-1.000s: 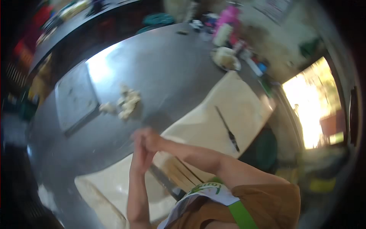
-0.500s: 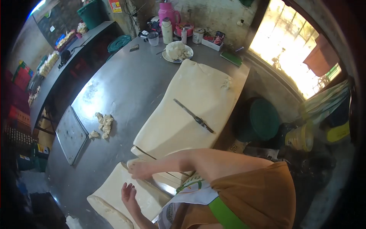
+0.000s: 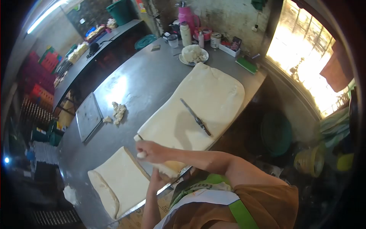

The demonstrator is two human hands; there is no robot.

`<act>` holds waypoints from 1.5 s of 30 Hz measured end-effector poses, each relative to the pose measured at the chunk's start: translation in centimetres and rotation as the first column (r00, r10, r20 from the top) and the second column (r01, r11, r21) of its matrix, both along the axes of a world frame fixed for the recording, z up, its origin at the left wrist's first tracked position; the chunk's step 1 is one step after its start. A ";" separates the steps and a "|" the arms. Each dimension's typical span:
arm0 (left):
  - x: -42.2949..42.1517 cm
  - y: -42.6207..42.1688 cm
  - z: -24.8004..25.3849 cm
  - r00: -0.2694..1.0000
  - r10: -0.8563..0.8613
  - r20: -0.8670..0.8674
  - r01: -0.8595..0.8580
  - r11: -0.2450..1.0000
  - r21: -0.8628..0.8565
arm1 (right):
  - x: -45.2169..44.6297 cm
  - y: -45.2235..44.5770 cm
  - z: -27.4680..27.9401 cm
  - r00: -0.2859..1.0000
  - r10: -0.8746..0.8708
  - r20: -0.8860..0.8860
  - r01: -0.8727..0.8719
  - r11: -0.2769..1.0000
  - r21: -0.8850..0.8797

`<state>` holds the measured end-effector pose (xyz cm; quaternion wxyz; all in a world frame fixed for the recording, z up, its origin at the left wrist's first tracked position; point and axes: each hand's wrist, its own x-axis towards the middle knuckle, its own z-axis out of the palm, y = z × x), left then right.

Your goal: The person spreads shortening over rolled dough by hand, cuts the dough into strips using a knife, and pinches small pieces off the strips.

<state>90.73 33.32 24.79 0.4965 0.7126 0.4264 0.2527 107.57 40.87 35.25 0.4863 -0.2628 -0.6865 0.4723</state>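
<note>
My right hand (image 3: 150, 152) is closed around one end of a dough strip (image 3: 141, 155), whose pale tip sticks out of the fist. Below it my left hand (image 3: 155, 178) is beside the cut dough strips (image 3: 167, 169), its fingers mostly hidden. A large dough sheet (image 3: 213, 87) covers the table's right side, with a dark-handled knife (image 3: 196, 119) lying on it. Another dough piece (image 3: 124, 171), folded along its left edge, lies to the left of my hands.
On the metal table (image 3: 141, 84) are a flat tray (image 3: 89, 117), small dough scraps (image 3: 119, 112) and a plate with a white mound (image 3: 192, 54). Behind stand a pink jug (image 3: 186, 17) and a bottle (image 3: 185, 34). A green tub (image 3: 276, 131) stands right of the table.
My right hand has closed on a dough strip near where it was reaching. My left hand has moved right, toward the strips. The camera view has shifted.
</note>
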 end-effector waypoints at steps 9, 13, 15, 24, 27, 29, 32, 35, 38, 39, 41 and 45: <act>-3.0 5.3 4.2 0.792 0.422 0.441 -0.376 0.906 -0.193 | -3.0 0.1 3.1 0.999 -0.030 0.025 0.025 0.982 0.187; -6.2 6.8 4.8 0.770 0.232 0.595 -0.061 0.954 -0.292 | -5.2 -0.2 2.8 0.992 0.082 -0.096 -0.090 0.992 -0.084; -7.7 7.8 3.8 0.662 0.267 0.700 0.152 0.867 -0.475 | -6.6 -0.2 2.6 0.976 0.125 -0.181 -0.174 0.943 -0.285; -10.9 11.8 4.0 0.703 0.114 0.702 0.237 0.893 -0.382 | -9.0 0.4 4.7 0.934 0.031 -0.357 -0.183 0.898 -0.401; -12.8 17.9 -2.0 0.784 0.329 0.525 -0.157 0.925 -0.346 | -8.5 -1.2 8.1 0.995 -0.036 -0.090 0.034 0.999 -0.030; -13.7 21.4 -5.6 0.619 0.632 0.466 -0.419 0.768 -0.485 | -7.3 -2.3 11.5 0.977 -0.005 -0.213 0.022 0.997 0.077; -14.0 24.1 -8.8 0.564 0.770 0.299 -0.619 0.634 -0.464 | -4.8 -5.6 17.1 0.823 -0.039 -0.567 0.080 0.996 0.048; -12.4 22.6 -9.5 0.665 0.706 0.244 -0.674 0.708 -0.211 | -2.3 -7.4 21.1 0.734 -0.053 -0.677 0.235 0.955 0.180; -8.3 16.5 -5.5 0.981 -0.106 0.163 0.091 0.991 0.098 | -0.3 -7.4 20.9 0.779 -0.081 -0.622 0.254 0.947 0.195; -6.4 13.1 -4.2 0.934 -0.272 0.232 0.314 0.934 -0.168 | 0.4 -7.1 20.8 0.800 -0.085 -0.594 0.251 0.947 0.202; -3.2 6.4 0.1 0.833 -0.552 -0.042 0.553 0.833 0.013 | 1.9 -6.7 20.1 0.764 -0.118 -0.634 0.313 0.927 0.205; -1.8 0.1 -2.0 0.960 -0.272 -0.068 0.274 0.962 0.020 | 7.2 -5.0 18.8 0.802 -0.296 -0.519 0.480 0.836 0.265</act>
